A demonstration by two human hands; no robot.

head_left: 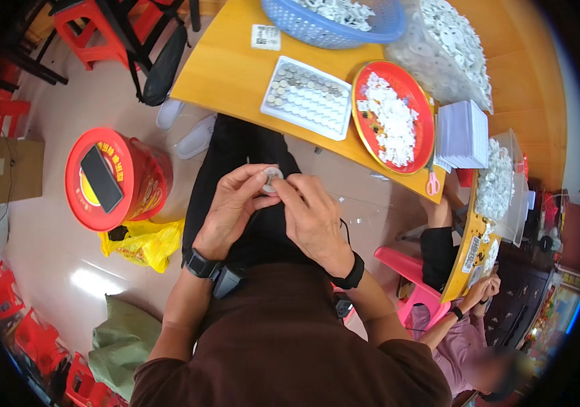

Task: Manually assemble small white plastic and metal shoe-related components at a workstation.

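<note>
Above my lap, both hands meet at a small round white plastic piece (272, 175). My left hand (234, 207) pinches its left side between thumb and fingers. My right hand (315, 218) presses fingertips onto the piece from the right. The finer details of the piece are too small to tell. On the table ahead lies a white tray (288, 117) with rows of round slots, the upper ones filled with silvery discs. To its right, a red round tray (367, 139) holds a heap of small white parts. Pink-handled scissors (432, 183) rest at the table's edge.
A blue basket (344, 37) and a clear bag (432, 64) of white parts stand at the back, a stack of white trays (463, 132) at the right. On the left, a phone (102, 178) lies on a red bucket (142, 197). A co-worker (449, 332) sits at right.
</note>
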